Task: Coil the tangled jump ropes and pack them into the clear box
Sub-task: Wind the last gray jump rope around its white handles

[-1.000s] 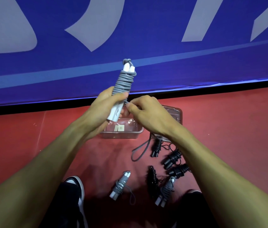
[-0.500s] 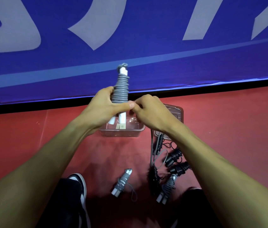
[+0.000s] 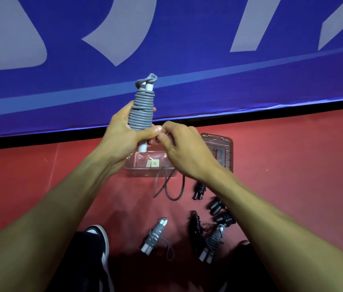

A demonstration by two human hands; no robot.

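Note:
My left hand (image 3: pixel 122 133) holds a grey jump rope (image 3: pixel 142 111) upright, its cord wound tightly around two white handles. My right hand (image 3: pixel 182 148) pinches the cord's loose end just below the coil, thumb to thumb with the left. The free tail (image 3: pixel 166 186) hangs down in a loop over the floor. Below my hands the clear box (image 3: pixel 145 167) sits on the red floor, holding only a small label. Its lid (image 3: pixel 222 150) lies to the right, partly hidden by my right wrist.
Two more wound grey ropes (image 3: pixel 153 239) (image 3: pixel 212 245) and several black coiled ropes (image 3: pixel 197 226) lie on the red floor near my feet. A black-and-white shoe (image 3: pixel 101 241) is at lower left. A blue banner wall (image 3: pixel 166 49) rises just behind the box.
The bundle has risen slightly and turned more upright in my left hand. More turns sit on the coil, and the loose tail has shortened and swung leftward under the box.

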